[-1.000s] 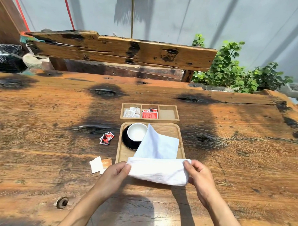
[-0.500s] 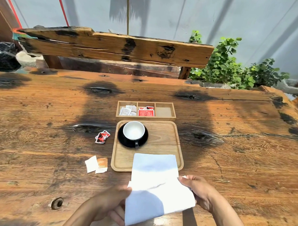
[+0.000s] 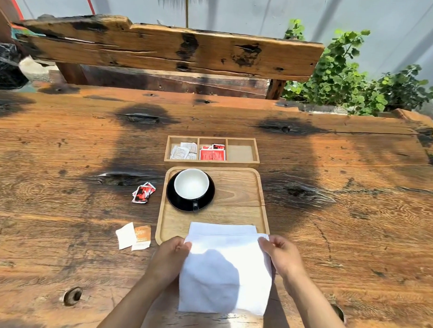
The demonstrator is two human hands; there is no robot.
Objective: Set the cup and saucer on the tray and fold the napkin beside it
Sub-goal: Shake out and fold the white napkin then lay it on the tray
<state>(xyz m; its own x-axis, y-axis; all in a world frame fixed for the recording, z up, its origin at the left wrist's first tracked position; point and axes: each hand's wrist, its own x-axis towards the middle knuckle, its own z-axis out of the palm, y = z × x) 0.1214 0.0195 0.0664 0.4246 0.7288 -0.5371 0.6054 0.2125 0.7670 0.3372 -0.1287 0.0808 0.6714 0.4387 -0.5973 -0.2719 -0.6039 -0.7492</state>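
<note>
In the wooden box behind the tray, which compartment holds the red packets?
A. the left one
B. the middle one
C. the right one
B: in the wooden box, the red packets lie in the middle compartment, with white packets in the left one.

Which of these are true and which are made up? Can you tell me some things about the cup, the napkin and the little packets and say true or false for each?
1. The white cup sits on a black saucer on the wooden tray. True.
2. Both hands hold the white napkin: left hand, right hand. True.
3. The cup is full of coffee. False: it looks empty and white inside.
4. The compartment box has red packets in its right section. False: they are in the middle; the right one looks empty.
5. Some packets lie on the table left of the tray. True.
</note>
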